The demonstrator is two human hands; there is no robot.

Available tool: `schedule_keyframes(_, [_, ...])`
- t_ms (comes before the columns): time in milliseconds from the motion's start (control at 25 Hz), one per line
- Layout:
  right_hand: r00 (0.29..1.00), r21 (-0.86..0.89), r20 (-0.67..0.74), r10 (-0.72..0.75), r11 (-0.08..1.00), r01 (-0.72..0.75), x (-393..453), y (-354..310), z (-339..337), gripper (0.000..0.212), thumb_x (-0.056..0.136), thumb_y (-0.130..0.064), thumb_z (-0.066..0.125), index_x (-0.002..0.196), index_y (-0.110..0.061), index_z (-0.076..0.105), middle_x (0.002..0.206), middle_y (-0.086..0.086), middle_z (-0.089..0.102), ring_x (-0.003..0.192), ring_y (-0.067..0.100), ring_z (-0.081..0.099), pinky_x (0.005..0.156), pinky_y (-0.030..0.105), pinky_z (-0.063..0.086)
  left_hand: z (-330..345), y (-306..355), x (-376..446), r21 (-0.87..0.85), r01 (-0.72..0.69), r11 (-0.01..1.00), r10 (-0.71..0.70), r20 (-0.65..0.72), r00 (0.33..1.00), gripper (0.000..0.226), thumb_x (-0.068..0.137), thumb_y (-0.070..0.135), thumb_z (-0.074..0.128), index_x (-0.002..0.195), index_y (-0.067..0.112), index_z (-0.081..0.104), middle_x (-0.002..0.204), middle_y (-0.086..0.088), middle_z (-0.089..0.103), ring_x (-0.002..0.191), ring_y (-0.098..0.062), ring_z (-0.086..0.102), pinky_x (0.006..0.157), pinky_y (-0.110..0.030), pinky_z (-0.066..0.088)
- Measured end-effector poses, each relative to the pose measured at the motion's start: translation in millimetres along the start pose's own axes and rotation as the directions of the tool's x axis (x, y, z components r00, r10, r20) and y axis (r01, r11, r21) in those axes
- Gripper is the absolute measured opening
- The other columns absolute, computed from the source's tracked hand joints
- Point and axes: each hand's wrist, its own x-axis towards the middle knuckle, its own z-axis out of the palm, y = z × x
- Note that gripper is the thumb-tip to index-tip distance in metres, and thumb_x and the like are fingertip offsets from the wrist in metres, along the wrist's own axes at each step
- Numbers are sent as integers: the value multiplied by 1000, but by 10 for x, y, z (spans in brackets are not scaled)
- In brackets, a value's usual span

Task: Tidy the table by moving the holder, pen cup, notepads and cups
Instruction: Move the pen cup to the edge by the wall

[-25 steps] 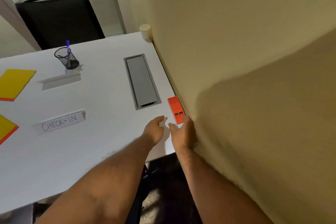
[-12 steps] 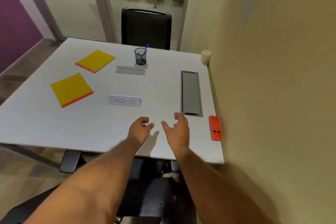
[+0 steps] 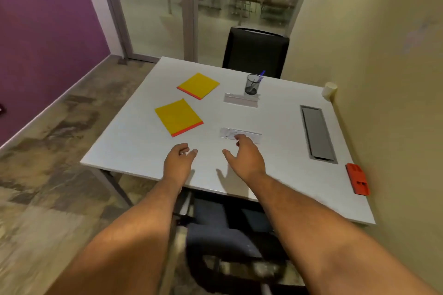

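On the white table [image 3: 134,151] lie two yellow notepads with red edges, one nearer [image 3: 178,117] and one farther [image 3: 198,85]. A black mesh pen cup [image 3: 253,84] with a blue pen stands at the back. In front of it lies a clear sign holder [image 3: 241,100]. A second clear holder with a paper label [image 3: 249,134] lies mid-table, my right hand [image 3: 244,157] open with its fingertips at the holder's near edge. My left hand [image 3: 178,160] hovers open over the near table edge, holding nothing. A cream paper cup [image 3: 329,90] stands in the far right corner by the wall.
A grey cable hatch [image 3: 317,134] is set into the table on the right. An orange-red flat holder [image 3: 357,178] lies against the yellow wall. A black chair [image 3: 255,52] stands behind the table, another chair [image 3: 227,230] below me. Glass doors are behind; a purple wall stands left.
Both hands moved left, away from the orange-red holder by the wall, toward the middle of the table. My right hand now reaches the labelled holder. The view has pulled back and swung left.
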Motion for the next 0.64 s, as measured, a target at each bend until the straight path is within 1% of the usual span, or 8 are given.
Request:
schedule_keyframes(40, [999,-51,18,-37,998,38,-12,-260,123,68,96,-52,66,153,-19,47,147,4,60,134,26,59,106,46,53,-296,-34,53,37,-37,999,37,8,999,42,91,29,76,129,18,64,124,-2,67,116,-23,64,104,-44,54])
schedule_keyframes(80, [997,-88,34,-76,993,79,-11,-530,233,69,96,-52,66,153,-19,46,148,5,59,135,27,57,106,47,52,-608,-57,108,84,-79,993,79,4,997,42,90,29,77,129,18,64,125,0,67,118,-22,62,105,-43,53])
schedule_keyframes(160, [989,-139,53,-136,980,143,25,-992,396,69,97,-53,64,153,-19,45,147,6,57,134,28,56,104,49,52,-1188,-66,216,206,-150,967,161,-35,986,43,90,32,78,129,18,64,126,1,66,121,-20,60,106,-36,49])
schedule_keyframes(200, [986,-167,57,-158,972,165,46,-1161,461,68,97,-53,64,152,-19,46,146,7,57,133,30,56,102,49,52,-1432,-70,267,286,-181,941,201,-43,979,46,90,35,77,130,18,63,128,0,65,122,-20,59,106,-35,48])
schedule_keyframes(280, [982,-202,58,-181,961,189,124,-1492,627,66,96,-54,64,149,-19,47,144,7,57,131,32,56,101,50,53,-1900,-60,415,444,-225,867,266,-32,963,52,91,39,75,136,18,61,134,-1,63,127,-22,57,110,-39,46])
schedule_keyframes(440, [988,-114,23,-150,982,152,375,-2030,979,70,94,-55,66,150,-17,48,146,6,57,133,32,55,101,51,52,-2482,-2,790,605,-240,759,327,-34,945,61,93,46,69,145,20,53,146,1,56,138,-22,47,113,-42,44])
schedule_keyframes(520, [991,-65,5,-130,989,130,579,-2273,1185,72,94,-56,66,151,-16,48,147,7,56,135,32,55,102,50,52,-2654,32,1025,640,-235,732,328,-28,944,61,93,48,67,145,21,51,145,0,55,138,-23,45,111,-44,46])
schedule_keyframes(640, [992,-49,-17,-128,991,127,1077,-2588,1509,74,92,-56,68,150,-15,49,148,8,55,137,33,53,106,49,49,-2889,114,1576,672,-224,706,329,-31,944,58,93,48,66,143,21,51,141,-2,56,135,-24,45,106,-44,47])
